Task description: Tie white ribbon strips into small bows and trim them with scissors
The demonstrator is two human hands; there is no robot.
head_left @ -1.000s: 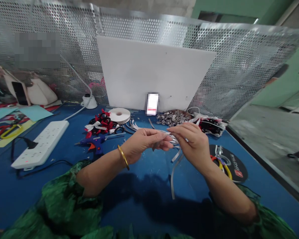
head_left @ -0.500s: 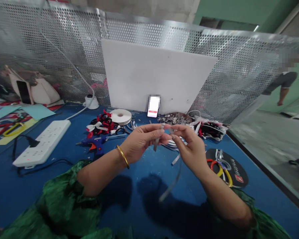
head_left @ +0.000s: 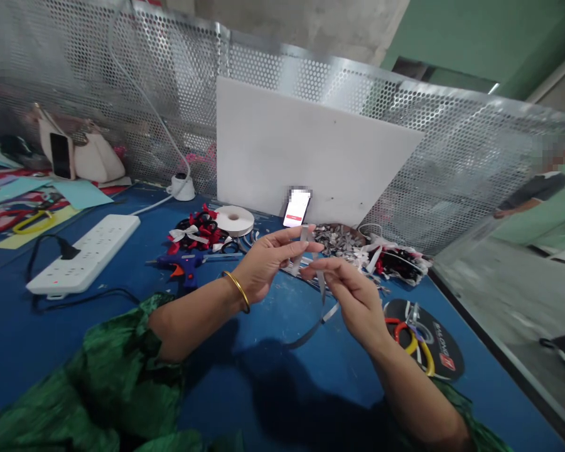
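Note:
A narrow grey ribbon (head_left: 322,292) runs between my two hands above the blue table. My left hand (head_left: 275,256) pinches its upper part, where the ribbon bends over the fingers. Just to the right and slightly lower, my right hand (head_left: 351,292) has thumb and index finger closed on the ribbon. Its loose end hangs below and curls toward the left over the tabletop. More pale ribbon strips (head_left: 306,274) lie behind the hands, partly hidden by them.
Left of my hands lie a blue glue gun (head_left: 184,263), red and white bows (head_left: 195,231), a white ribbon roll (head_left: 235,220) and a power strip (head_left: 87,254). A phone (head_left: 296,207) leans on a white board (head_left: 306,150). Scissors (head_left: 417,345) rest at right. Behind the partition stands another person.
My right hand has moved down and slightly away from my left, and the ribbon now shows upright between them. The view has shifted and tilted a little.

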